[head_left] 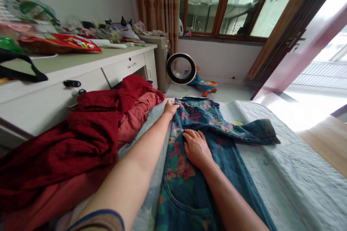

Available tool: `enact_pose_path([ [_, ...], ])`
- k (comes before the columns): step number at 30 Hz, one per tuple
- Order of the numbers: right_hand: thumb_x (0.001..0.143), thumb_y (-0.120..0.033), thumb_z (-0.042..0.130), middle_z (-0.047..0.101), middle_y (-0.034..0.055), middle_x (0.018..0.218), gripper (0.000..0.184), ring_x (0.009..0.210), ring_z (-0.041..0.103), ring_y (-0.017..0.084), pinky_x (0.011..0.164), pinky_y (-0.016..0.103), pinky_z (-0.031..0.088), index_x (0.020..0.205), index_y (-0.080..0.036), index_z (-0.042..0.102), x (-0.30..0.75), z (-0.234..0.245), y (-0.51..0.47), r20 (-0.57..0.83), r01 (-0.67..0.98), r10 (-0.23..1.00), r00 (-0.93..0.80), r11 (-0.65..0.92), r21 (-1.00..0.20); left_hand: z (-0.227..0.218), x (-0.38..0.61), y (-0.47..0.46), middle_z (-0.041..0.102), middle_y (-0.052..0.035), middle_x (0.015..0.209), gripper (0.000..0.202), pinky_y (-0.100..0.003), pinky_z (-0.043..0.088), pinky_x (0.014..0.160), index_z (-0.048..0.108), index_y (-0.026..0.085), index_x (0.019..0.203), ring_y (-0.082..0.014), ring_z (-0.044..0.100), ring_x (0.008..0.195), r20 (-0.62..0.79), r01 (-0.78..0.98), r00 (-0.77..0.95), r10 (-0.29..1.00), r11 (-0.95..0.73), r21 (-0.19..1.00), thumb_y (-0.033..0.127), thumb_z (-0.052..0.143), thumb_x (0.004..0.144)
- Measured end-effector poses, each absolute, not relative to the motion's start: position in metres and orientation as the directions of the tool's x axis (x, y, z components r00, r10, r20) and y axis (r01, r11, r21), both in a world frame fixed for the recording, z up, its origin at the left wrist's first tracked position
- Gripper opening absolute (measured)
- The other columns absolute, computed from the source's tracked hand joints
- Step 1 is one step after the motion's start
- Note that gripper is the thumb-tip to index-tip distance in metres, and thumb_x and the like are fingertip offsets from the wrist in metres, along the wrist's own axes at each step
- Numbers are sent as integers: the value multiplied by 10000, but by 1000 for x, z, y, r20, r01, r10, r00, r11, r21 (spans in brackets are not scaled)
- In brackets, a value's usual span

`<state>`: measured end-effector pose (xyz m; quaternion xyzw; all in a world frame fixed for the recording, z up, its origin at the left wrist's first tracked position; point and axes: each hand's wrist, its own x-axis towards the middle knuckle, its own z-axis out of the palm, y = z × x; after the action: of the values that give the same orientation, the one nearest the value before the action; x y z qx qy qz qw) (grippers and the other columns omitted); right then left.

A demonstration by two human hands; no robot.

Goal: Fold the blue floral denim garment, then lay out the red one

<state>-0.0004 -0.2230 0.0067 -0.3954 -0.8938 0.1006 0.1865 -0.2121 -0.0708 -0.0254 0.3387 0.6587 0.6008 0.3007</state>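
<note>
A pair of blue jeans with a flower print [217, 151] lies lengthwise on a pale grey quilt [284, 173]. One leg end is folded out to the right. My left hand [170, 108] reaches to the far left edge of the jeans and its fingers are closed on the fabric there. My right hand [196, 147] rests flat on the middle of the jeans, fingers stretched out and pressing the cloth down.
A heap of dark red and salmon clothes [89, 133] lies on the left of the bed. Beside it stands a white desk [81, 68] cluttered with packets, a black hanger on its near end. Beyond are a washing machine [162, 61], a toy car and a window.
</note>
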Motion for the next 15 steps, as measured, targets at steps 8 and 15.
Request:
enact_pose_path([
  [8,893,-217,469,581,52,1353,395,1247,486,208,1168,412,210,1261,-220,612,-1,7,-223,250,677,749,-613,662,-322,-21,-222,-46,716,-48,847,439,-300,523,754,644,136,1042,-186,680,775,-46,-5,-577,815,53,999,115,685,606],
  [15,886,-224,481,575,50,1360,398,1253,480,215,1167,410,208,1264,-229,608,-1,7,-223,232,681,757,-611,652,-334,-18,-222,-36,683,-53,658,216,-336,526,680,680,137,757,-220,664,676,-67,7,-528,846,84,996,282,772,627],
])
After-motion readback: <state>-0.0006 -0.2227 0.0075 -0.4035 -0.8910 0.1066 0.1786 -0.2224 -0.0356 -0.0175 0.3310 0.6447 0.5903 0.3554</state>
